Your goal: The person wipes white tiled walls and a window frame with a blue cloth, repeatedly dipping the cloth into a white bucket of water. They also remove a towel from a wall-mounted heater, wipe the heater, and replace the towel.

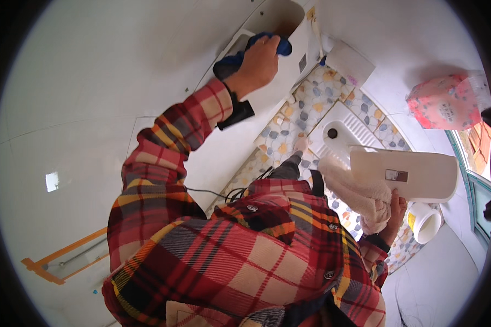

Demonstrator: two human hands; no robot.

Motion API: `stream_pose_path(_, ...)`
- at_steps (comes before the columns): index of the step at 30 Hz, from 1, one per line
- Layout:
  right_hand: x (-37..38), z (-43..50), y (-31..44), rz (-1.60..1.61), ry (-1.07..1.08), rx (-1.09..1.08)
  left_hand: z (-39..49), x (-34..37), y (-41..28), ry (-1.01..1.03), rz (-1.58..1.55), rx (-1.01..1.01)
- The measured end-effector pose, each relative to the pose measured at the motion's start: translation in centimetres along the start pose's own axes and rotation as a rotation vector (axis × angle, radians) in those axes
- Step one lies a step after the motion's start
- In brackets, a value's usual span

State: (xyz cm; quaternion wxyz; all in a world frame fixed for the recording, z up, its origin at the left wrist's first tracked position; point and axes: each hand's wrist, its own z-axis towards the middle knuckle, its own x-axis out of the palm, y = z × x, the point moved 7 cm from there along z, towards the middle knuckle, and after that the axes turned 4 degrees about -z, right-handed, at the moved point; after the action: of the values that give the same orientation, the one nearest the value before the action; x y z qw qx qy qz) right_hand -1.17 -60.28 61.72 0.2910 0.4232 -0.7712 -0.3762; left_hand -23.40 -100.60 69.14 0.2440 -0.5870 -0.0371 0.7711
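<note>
My left hand (pixel 257 65) grips a bunched dark blue cloth (pixel 229 65) over the open top of a white wall-side tank (pixel 288 61) that looks like a toilet cistern. Brownish staining shows on the tank's inner wall. At the right, my right hand (pixel 397 208) has its fingers on the lower edge of a white panel (pixel 425 175), perhaps the tank's lid, which bears a small label. A fluffy beige cloth (pixel 362 194) hangs beside that hand; whether the hand also grips it, I cannot tell.
Below is a squat toilet (pixel 339 133) set in a pebble-patterned floor (pixel 282 126). A white bucket (pixel 427 225) stands at the right, near a green-framed window (pixel 474 192). A pink tissue package (pixel 446 102) is by the wall. An orange-framed rack (pixel 65 255) is at the left; a black cable (pixel 208 190) trails below.
</note>
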Motion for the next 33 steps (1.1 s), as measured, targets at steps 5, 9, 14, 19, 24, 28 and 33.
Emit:
stream_pose_path(5, -1.2, 1.2, -0.1, -0.164, 0.061, -0.031, 0.7, -2.9, -0.3, 0.027, -0.092, -0.127)
stream_pose_path(9, -2.0, 1.4, -0.6, -0.068, 0.107, -0.032, 2.5, -8.0, 5.9, -0.215, -0.419, -0.549)
stream_pose_path(14, -1.4, 1.1, -0.9, 0.019, 0.16, -0.018, 6.2, -7.7, 4.4, -0.316, -0.201, -0.208)
stream_pose_path(19, -1.3, 0.9, -0.8, -0.059, 0.081, 0.015, 2.5, 0.0, -1.4, 0.128, -0.119, 0.085)
stream_pose_path(24, -1.5, 1.3, -0.8, -0.098, 0.067, 0.007, -3.5, -1.6, -2.1, 0.324, -0.081, 0.093)
stream_pose_path(28, -0.8, 2.4, -0.7, -0.148, 0.211, 0.009, -7.0, -5.2, -3.0, 0.551, 0.009, 0.17)
stream_pose_path(33, -0.2, 2.4, 0.4, -0.122, 0.227, -0.067, -8.4, -17.8, -0.2, 0.366, -0.192, -0.341)
